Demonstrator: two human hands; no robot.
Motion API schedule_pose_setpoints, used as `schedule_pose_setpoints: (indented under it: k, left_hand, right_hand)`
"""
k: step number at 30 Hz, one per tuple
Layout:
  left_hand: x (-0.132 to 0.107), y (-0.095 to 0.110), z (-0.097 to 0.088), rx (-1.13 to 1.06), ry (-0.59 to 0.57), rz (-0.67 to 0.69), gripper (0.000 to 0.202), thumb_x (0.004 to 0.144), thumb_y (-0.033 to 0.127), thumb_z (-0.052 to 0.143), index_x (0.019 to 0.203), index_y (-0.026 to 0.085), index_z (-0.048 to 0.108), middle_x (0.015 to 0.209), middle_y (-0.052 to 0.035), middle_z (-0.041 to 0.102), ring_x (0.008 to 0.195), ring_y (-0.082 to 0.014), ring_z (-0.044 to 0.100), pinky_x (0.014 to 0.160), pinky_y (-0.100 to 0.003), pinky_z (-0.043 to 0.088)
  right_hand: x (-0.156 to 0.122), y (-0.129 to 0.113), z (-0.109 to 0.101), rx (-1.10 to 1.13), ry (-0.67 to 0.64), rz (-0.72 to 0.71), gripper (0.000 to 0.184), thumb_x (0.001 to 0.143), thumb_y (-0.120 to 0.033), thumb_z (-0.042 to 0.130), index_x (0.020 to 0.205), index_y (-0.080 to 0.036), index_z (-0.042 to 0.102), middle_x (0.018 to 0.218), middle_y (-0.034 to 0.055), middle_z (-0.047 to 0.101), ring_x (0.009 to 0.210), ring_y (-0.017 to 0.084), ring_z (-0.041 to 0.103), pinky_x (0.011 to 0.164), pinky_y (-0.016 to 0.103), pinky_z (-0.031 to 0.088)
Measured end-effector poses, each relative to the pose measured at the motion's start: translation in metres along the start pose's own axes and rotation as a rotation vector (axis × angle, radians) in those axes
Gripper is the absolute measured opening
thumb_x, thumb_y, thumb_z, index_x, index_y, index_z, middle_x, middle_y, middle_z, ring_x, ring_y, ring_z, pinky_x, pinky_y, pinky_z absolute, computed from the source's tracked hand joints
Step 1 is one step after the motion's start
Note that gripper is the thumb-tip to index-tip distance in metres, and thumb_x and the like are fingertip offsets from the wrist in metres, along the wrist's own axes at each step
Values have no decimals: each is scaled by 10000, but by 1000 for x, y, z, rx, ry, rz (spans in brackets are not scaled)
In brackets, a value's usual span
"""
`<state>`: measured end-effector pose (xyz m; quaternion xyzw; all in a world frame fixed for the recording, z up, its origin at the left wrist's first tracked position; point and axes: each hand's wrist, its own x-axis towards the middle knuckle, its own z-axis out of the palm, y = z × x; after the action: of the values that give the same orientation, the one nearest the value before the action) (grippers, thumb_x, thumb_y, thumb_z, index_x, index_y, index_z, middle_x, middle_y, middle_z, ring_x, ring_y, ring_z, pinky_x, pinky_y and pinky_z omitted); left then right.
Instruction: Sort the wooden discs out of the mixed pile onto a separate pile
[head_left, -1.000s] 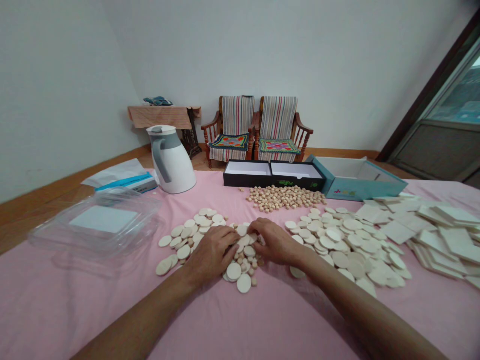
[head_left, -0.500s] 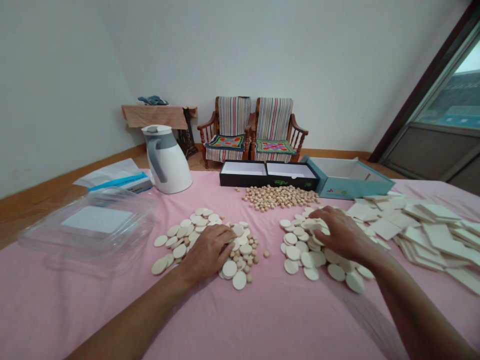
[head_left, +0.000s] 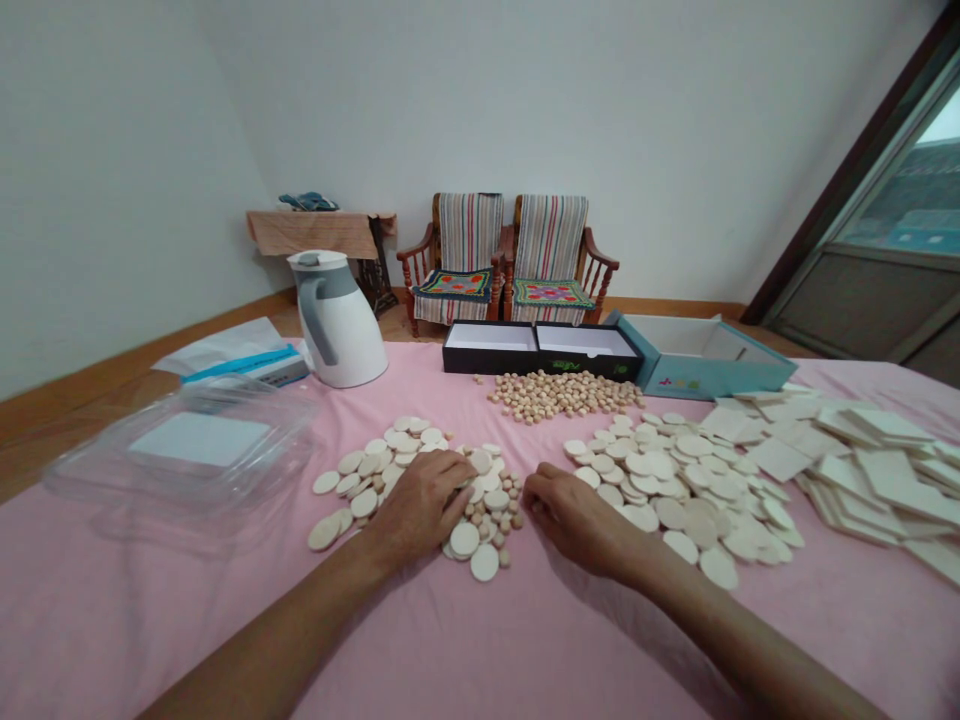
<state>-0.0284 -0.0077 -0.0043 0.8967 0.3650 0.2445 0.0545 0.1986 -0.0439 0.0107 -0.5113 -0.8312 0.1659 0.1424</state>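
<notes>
Left hand (head_left: 424, 500) covers discs (head_left: 464, 540), right hand (head_left: 574, 515) curls nearby, both grips unclear; pink cloth (head_left: 480, 650) lies beneath, two chairs (head_left: 469, 240) far.

Beads (head_left: 566, 396) before trays (head_left: 491, 361), disc heaps (head_left: 686, 475) nearer, tiles (head_left: 862, 475) at right, packet (head_left: 246, 368) seemingly behind containers (head_left: 199, 440) at left

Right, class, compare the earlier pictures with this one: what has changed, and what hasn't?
The right hand moved right from the mixed pile of discs and beads to the separate heap of round discs, then back left beside the mixed pile. Whether it holds anything is hidden. The left hand stayed at the mixed pile; the white jug and black box stayed put.
</notes>
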Motion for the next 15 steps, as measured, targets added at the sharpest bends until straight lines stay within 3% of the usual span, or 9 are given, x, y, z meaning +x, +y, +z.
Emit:
schedule_pose_setpoints:
  k: [6,8,10,13,15]
  left_hand:
    - [-1,1,-2,-8,-16,-12,205,886,198,498,1050,177,619,1026,-80,644,970,-207,566,887,-374,438]
    - [-1,2,-2,-7,-24,-16,206,883,193,498,1050,175,618,1031,-80,641,971,-208,564,888,-376,437]
    - [-1,1,-2,-8,-28,-16,204,881,192,499,1046,177,619,1029,-79,638,972,-209,562,887,-376,438]
    - [-1,0,-1,-12,-21,-8,196,880,194,496,1027,179,626,1013,-81,636,969,-209,564,884,-374,442]
    - [-2,1,-1,-16,-11,2,202,881,192,491,1030,178,627,1006,-85,636,967,-209,568,883,-374,444]
  right_hand:
    - [46,35,-28,-111,154,148,222,660,-21,495,798,-139,622,807,52,611,735,136,526,651,218,356]
    - [65,49,-37,-159,143,234,212,645,-14,500,751,-140,633,773,52,626,723,143,535,653,225,360]
    - [79,60,-42,-188,202,287,235,683,-26,484,821,-125,646,832,78,640,768,156,551,689,237,375]
    - [84,62,-43,-155,346,275,283,754,-67,461,986,-110,617,981,106,633,794,148,562,740,248,394]
    - [77,54,-39,-81,333,209,244,755,-76,471,941,-132,620,937,76,644,748,132,565,712,235,401]
